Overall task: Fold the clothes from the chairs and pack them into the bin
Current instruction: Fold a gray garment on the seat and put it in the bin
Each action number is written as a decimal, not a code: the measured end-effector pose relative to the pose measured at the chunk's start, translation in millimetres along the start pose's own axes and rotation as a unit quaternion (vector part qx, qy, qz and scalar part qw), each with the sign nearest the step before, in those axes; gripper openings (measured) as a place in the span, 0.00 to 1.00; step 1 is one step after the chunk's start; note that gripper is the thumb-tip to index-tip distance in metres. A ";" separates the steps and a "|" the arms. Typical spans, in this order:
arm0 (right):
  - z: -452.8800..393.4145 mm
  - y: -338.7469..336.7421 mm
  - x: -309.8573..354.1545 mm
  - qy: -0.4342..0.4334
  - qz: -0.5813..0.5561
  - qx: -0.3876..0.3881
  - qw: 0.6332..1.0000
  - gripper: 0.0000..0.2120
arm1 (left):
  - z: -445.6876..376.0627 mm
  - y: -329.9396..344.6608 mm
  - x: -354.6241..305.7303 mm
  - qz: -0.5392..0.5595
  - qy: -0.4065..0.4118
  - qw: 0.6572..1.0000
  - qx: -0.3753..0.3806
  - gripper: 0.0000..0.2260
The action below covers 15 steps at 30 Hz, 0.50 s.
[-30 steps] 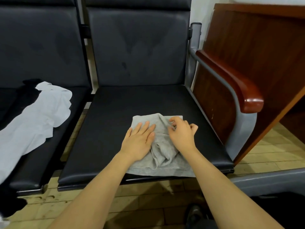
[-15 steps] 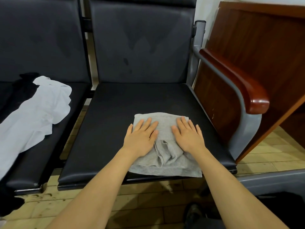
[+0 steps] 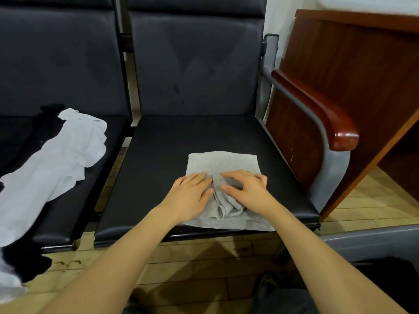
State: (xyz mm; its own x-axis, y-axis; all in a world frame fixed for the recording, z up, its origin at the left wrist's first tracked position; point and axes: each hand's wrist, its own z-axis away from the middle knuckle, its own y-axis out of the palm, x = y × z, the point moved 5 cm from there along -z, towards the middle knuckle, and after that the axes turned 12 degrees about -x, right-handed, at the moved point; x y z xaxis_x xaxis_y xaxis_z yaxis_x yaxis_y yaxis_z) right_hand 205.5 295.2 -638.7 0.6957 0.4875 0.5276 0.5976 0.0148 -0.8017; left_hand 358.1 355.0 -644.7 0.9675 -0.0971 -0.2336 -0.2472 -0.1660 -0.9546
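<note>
A grey garment (image 3: pixel 223 163), partly folded, lay on the black seat (image 3: pixel 181 141) of the right-hand chair, toward the seat's front edge and nearer its right side, its near hem reaching the front edge. The left hand (image 3: pixel 188 197) lay flat on the garment's left part, fingers (image 3: pixel 199 177) straight and close together. The right hand (image 3: pixel 246 191) rested on its right part, fingers (image 3: pixel 238 174) slightly bent and spread over a bunched ridge of cloth between the two hands; neither hand gripped anything. On the neighbouring seat (image 3: pixel 68 214) to the left, a white garment (image 3: pixel 54 168) sprawled over a black garment (image 3: pixel 48 118), both hanging past that seat's front edge. A red-brown wooden armrest (image 3: pixel 317 109) stood at the right-hand chair's right side
</note>
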 end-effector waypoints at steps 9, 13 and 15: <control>19.0 1.4 18.9 -0.027 -0.001 -0.094 0.995 0.06 | 33.3 6.0 -10.5 -0.064 0.019 0.996 0.058 0.29; 32.9 -20.1 17.7 0.008 -0.091 -0.126 0.988 0.05 | 33.9 4.2 -11.6 -0.027 0.027 0.998 0.044 0.28; 41.6 -36.1 9.4 0.036 -0.149 -0.157 0.976 0.09 | 32.0 -4.7 -16.4 0.029 0.038 0.999 -0.011 0.24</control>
State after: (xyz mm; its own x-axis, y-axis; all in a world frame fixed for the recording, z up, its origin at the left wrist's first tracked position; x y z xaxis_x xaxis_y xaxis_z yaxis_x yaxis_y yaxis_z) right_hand 174.0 335.7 -616.5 0.4919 0.4401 0.7512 0.8624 -0.1275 -0.4899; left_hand 345.1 388.8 -642.4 0.9450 -0.1809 -0.2726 -0.3041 -0.1788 -0.9357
